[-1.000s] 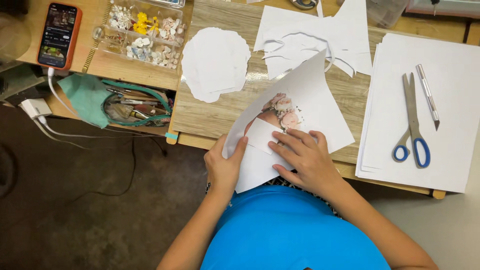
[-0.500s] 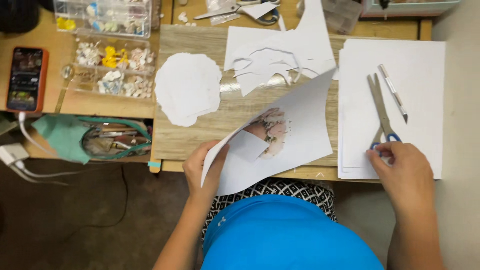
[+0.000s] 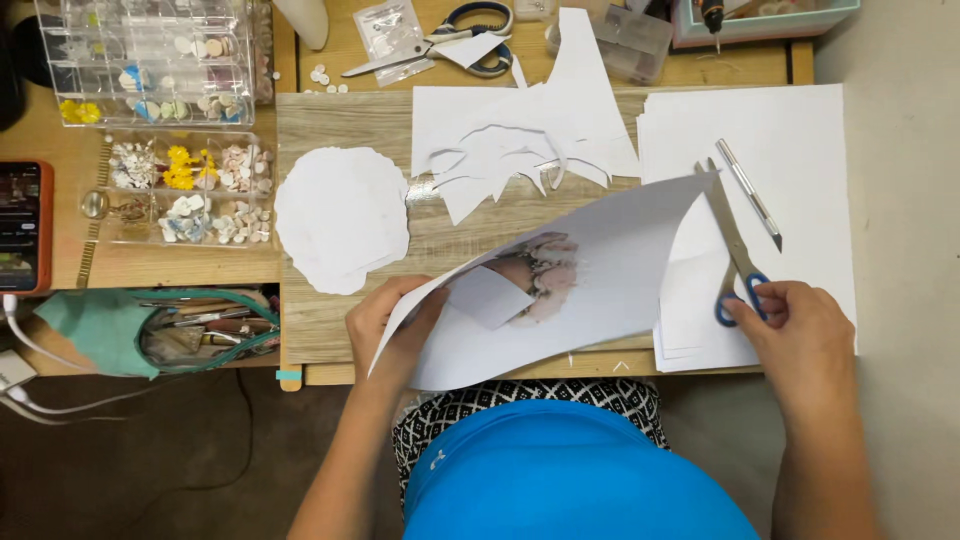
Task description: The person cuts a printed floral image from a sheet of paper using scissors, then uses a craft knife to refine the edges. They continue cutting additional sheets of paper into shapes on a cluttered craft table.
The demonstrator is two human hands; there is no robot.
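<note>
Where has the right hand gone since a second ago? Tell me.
Yes, moved: the right hand left the printed sheet and went right to the blue-handled scissors.

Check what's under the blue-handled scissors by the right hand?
The blue-handled scissors lie on a stack of white paper; the right hand covers part of the handles. What lies under the stack cannot be seen.

A wooden board (image 3: 330,120) is lying on the light wooden desk (image 3: 120,265), carrying a round white cutout (image 3: 340,215) and white paper scraps (image 3: 520,140). A stack of white sheets (image 3: 780,150) is resting beside it, with blue-handled scissors (image 3: 735,250) and a craft knife (image 3: 750,192) lying on top.
</note>
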